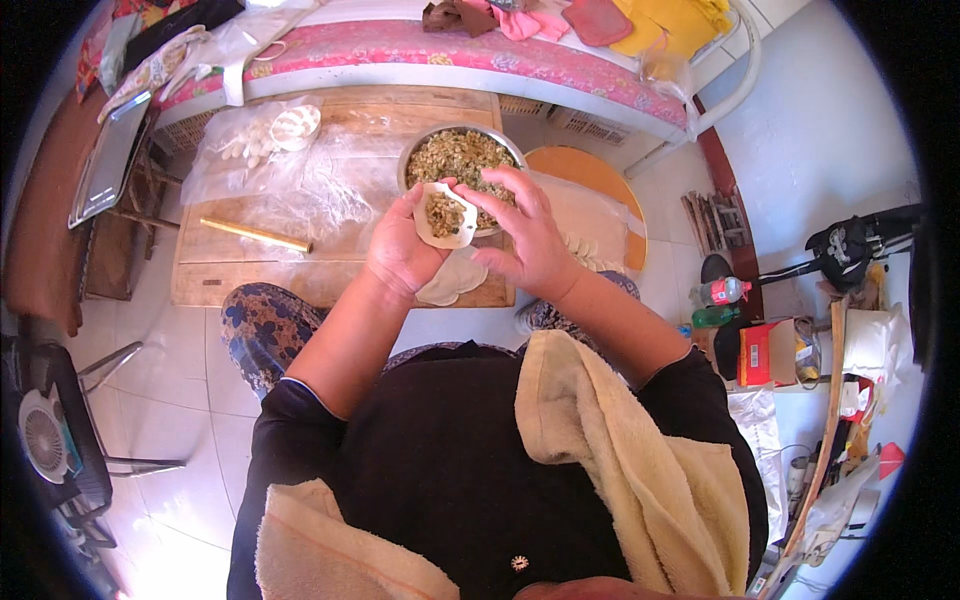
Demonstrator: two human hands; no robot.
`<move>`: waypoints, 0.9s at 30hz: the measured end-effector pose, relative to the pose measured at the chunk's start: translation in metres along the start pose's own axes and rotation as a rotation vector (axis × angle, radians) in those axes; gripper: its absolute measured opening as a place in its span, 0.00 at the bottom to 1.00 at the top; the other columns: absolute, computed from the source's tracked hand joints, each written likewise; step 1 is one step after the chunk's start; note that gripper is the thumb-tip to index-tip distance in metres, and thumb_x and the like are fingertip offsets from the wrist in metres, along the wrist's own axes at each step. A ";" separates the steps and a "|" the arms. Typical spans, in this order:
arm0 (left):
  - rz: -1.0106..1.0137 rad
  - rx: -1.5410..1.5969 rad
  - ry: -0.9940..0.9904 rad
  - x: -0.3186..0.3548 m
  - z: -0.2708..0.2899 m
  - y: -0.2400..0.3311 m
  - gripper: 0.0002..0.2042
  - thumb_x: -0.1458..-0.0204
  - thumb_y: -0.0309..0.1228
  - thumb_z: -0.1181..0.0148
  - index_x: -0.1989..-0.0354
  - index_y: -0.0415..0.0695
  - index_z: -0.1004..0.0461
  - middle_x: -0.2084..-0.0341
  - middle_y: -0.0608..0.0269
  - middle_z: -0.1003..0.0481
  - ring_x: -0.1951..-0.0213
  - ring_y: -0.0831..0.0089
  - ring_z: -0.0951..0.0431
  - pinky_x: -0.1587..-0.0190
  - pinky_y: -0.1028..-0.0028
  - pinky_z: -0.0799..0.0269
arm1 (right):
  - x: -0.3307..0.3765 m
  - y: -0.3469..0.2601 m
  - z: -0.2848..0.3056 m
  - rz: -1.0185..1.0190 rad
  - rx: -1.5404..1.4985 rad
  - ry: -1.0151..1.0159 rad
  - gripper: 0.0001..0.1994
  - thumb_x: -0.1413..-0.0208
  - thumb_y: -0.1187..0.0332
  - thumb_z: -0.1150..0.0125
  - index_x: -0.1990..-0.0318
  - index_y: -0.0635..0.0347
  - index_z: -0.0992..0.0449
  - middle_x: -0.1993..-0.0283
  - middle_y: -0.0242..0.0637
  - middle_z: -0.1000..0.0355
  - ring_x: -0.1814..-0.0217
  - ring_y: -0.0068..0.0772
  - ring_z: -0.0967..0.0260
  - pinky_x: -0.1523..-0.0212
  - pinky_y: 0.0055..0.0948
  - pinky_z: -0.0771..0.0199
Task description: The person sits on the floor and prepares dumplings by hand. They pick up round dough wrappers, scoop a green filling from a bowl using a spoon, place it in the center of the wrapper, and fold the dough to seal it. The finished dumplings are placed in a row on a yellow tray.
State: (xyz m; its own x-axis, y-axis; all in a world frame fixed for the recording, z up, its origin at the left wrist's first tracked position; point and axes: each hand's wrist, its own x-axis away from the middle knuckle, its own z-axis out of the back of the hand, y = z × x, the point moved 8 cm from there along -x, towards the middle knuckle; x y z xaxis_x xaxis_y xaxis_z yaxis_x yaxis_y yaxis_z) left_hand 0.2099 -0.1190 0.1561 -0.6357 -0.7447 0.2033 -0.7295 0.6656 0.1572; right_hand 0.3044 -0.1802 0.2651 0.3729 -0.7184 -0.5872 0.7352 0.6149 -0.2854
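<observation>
My left hand (400, 250) cups a round white dumpling wrapper (446, 215) with a heap of chopped greenish-brown filling in its middle. My right hand (525, 230) is at the wrapper's right edge, fingers curled over it and touching it. Just behind both hands stands a metal bowl (412, 158) full of the same filling. Under my hands, a small stack of flat wrappers (452, 280) lies on the low wooden table (250, 270).
A wooden rolling pin (256, 235) lies on the table's left part. Clear plastic sheet with dough pieces (262, 140) covers the back left. A round tray (590, 175) with finished dumplings sits to the right. A bed, a fan and cluttered boxes surround the tiled floor.
</observation>
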 end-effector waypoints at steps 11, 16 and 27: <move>0.029 -0.012 -0.068 0.029 -0.006 0.002 0.28 0.36 0.50 0.70 0.42 0.37 0.39 0.46 0.50 0.33 0.43 0.57 0.34 0.38 0.58 0.42 | 0.012 -0.034 -0.007 0.194 0.127 0.001 0.16 0.58 0.62 0.32 0.62 0.54 0.28 0.51 0.36 0.35 0.42 0.43 0.38 0.42 0.44 0.39; 0.073 -0.034 -0.105 0.041 -0.015 -0.002 0.33 0.39 0.56 0.68 0.40 0.37 0.40 0.45 0.48 0.33 0.42 0.58 0.35 0.38 0.58 0.43 | 0.004 -0.048 0.000 0.307 0.079 0.097 0.11 0.63 0.71 0.32 0.69 0.52 0.26 0.56 0.33 0.33 0.46 0.41 0.36 0.46 0.42 0.36; 0.066 -0.502 -0.440 0.066 -0.048 -0.024 0.27 0.46 0.36 0.41 0.40 0.38 0.42 0.47 0.55 0.32 0.44 0.64 0.31 0.39 0.61 0.37 | -0.012 -0.009 0.006 -0.272 -0.563 -0.048 0.07 0.56 0.71 0.31 0.70 0.57 0.24 0.57 0.35 0.35 0.48 0.32 0.36 0.48 0.32 0.35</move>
State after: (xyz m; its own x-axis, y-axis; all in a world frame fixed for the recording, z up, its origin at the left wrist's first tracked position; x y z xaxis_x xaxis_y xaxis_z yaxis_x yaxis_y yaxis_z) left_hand 0.1976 -0.1816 0.2118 -0.7961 -0.5812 -0.1686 -0.5474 0.5727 0.6102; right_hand 0.2964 -0.1795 0.2788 0.2487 -0.8792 -0.4064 0.4009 0.4753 -0.7832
